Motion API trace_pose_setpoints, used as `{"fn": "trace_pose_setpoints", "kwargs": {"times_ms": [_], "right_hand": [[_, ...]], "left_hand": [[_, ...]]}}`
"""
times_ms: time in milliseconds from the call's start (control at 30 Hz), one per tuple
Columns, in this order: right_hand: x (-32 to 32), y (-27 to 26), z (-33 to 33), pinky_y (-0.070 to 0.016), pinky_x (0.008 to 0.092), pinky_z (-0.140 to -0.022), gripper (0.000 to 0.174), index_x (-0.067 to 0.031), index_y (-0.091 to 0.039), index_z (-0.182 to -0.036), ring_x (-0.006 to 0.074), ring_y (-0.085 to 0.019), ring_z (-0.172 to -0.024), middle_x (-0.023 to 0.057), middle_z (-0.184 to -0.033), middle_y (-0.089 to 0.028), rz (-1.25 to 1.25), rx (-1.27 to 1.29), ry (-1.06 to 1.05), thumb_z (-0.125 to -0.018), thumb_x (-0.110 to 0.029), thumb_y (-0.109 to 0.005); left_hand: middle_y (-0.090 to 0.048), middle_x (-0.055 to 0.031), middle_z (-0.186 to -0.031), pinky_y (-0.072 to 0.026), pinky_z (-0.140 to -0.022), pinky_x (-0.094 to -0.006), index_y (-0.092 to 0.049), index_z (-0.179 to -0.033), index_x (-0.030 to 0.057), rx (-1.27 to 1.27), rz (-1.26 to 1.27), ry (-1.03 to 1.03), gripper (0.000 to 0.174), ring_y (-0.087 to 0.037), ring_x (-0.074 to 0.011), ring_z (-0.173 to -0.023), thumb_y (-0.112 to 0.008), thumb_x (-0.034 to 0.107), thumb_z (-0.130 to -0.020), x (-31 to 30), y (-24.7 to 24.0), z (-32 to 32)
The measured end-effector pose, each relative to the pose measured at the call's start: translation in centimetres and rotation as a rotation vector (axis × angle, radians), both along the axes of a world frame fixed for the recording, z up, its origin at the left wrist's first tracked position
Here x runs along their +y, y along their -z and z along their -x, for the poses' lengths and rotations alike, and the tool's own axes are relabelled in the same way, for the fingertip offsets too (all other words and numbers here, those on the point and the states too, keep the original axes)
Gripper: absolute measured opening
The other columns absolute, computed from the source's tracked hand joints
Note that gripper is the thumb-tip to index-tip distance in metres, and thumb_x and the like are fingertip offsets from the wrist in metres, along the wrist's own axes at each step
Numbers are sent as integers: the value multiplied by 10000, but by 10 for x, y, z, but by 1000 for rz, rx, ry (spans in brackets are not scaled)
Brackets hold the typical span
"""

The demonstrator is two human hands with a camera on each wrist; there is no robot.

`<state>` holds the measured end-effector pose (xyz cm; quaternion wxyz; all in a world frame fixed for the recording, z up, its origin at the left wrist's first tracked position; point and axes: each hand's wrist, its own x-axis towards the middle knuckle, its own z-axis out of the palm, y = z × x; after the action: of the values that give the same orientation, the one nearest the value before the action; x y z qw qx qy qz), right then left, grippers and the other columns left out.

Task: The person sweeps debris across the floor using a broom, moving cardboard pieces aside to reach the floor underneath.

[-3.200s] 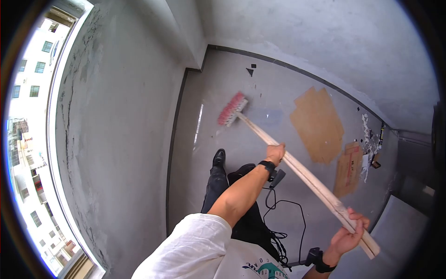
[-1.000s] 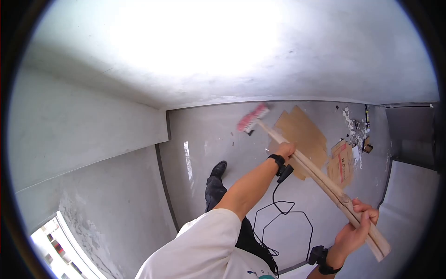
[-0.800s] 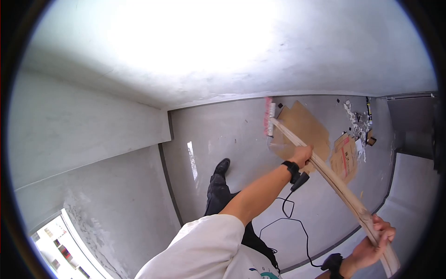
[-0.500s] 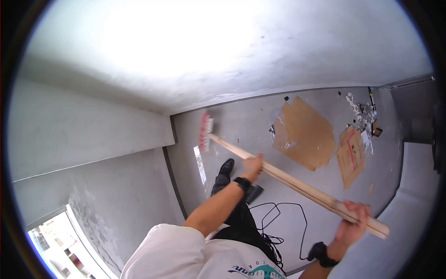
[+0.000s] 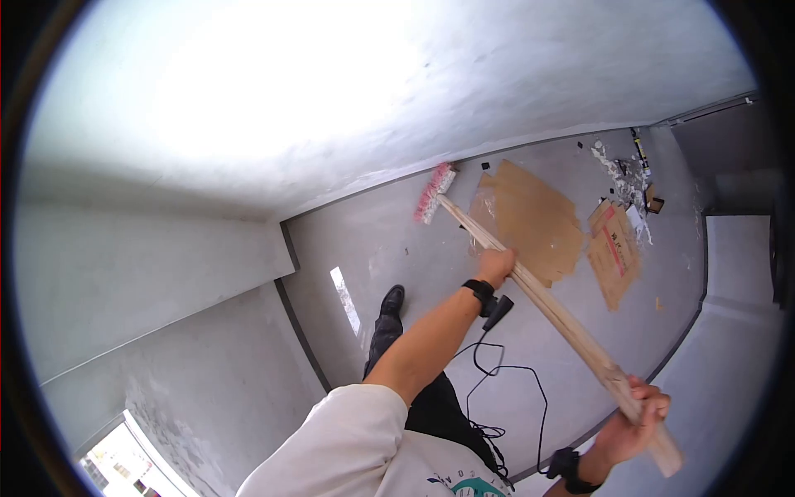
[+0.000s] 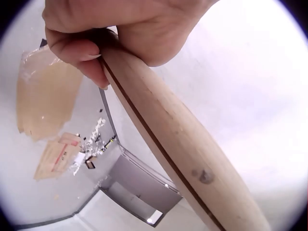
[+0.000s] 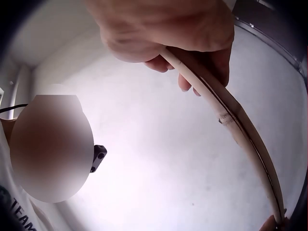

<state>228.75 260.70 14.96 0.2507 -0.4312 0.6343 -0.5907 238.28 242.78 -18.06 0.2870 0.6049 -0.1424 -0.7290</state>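
A broom with a long pale wooden handle (image 5: 563, 319) and a red-bristled head (image 5: 435, 192) slants across the grey floor. Its head lies at the foot of the far wall, beside a brown cardboard sheet (image 5: 530, 219). My left hand (image 5: 495, 265) grips the handle about midway, arm stretched out. My right hand (image 5: 636, 421) grips it near the top end, low at the right. In the left wrist view, fingers of the left hand (image 6: 120, 24) wrap the handle (image 6: 178, 144). The right wrist view shows the right hand (image 7: 163, 29) curled round the handle (image 7: 240, 130).
A second cardboard piece (image 5: 613, 253) and a pile of white debris (image 5: 625, 178) lie at the far right. A black cable (image 5: 497, 373) loops over the floor by my leg and black shoe (image 5: 392, 300). Grey walls (image 5: 166, 265) close the left; a raised ledge (image 5: 737, 331) runs along the right.
Over the last half second the broom head swung from the left wall corner out to the right, toward the cardboard. Both hands kept their grip on the handle.
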Motion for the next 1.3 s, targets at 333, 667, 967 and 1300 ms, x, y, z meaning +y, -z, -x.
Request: {"fn": "trace_pose_setpoints", "kwargs": {"times_ms": [333, 667, 967, 1300], "right_hand": [[-38, 27, -7, -427, 405, -828, 154, -21, -440, -803, 254, -571, -788, 136, -745, -562, -213, -192, -312, -816, -166, -489], [-68, 2, -42, -436, 421, -844, 172, -32, -431, -764, 252, -556, -769, 130, -713, -538, -158, 45, -327, -793, -186, -501], [-27, -63, 15, -353, 431, -910, 186, -86, -356, -780, 218, -475, -855, 77, -771, -434, -60, 100, -290, -862, -220, -456], [-44, 55, -33, -437, 389, -821, 126, -27, -437, -802, 250, -570, -777, 129, -716, -548, -223, -352, -397, -849, -142, -455]], "left_hand": [[-507, -66, -592, -345, -356, -295, -539, -783, -19, -127, -349, -322, 362, -461, -149, -437, -599, 337, -806, 131, 23, -114], [-420, -43, -598, -294, -379, -284, -480, -780, 51, 312, -295, -235, 265, -402, -148, -472, -521, 311, -818, 64, 58, -51], [-496, -67, -620, -324, -368, -293, -522, -806, -22, 343, -219, -215, 297, -436, -149, -449, -587, 266, -785, 44, -35, 3], [-531, -77, -659, -357, -360, -293, -545, -840, -9, -61, -420, -493, 310, -485, -158, -480, -609, 289, -783, 171, 33, -168]]}}
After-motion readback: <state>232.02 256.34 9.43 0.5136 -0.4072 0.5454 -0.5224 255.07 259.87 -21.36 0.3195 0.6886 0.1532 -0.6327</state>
